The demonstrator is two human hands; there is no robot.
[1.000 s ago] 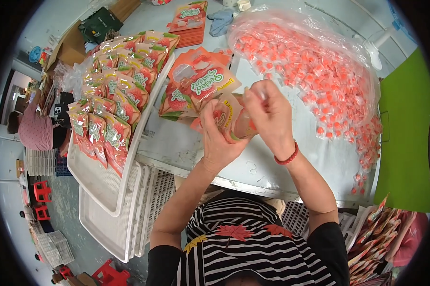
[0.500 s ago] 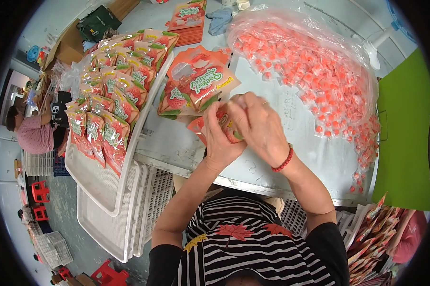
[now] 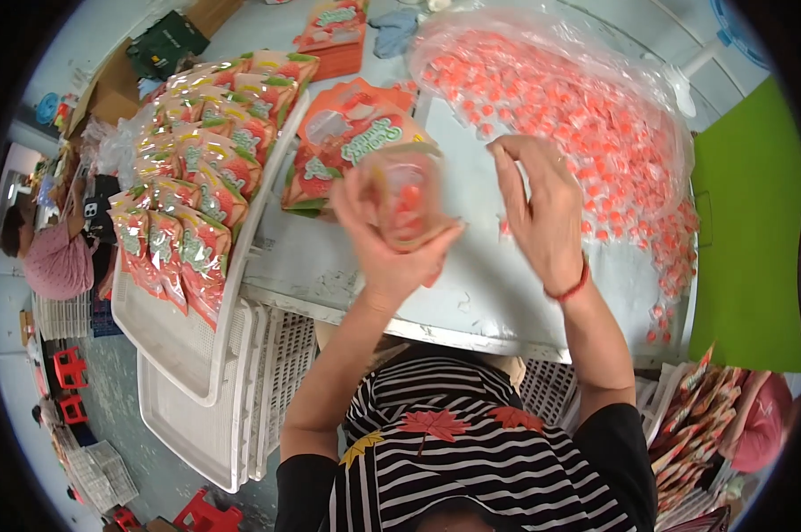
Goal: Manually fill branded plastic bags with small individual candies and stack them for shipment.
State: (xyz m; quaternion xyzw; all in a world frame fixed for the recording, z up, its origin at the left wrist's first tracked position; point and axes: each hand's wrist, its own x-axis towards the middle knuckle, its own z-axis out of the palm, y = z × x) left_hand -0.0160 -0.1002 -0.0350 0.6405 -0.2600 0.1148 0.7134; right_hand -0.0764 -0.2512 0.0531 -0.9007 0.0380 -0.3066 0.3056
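I see my left hand point(image 3: 392, 239) with its fingers wrapped round a blurred orange pouch point(image 3: 407, 197), held up over the pale tabletop point(image 3: 471, 293). My right hand point(image 3: 542, 213) is just beside it, fingers spread and gripping nothing. Behind it lies a clear bag of orange sweets point(image 3: 587, 115); filled pouches point(image 3: 196, 177) line a white tray point(image 3: 170, 337) on my left.

We are gripping a blurred clear pouch point(image 3: 407, 197) in our left hand point(image 3: 384, 239); our right hand point(image 3: 542, 213) is hovering open beside it, above the desk point(image 3: 471, 293). Filled pouches point(image 3: 196, 186) are lining the white tray point(image 3: 174, 346); pink candies point(image 3: 578, 106) are lying in a plastic bag.
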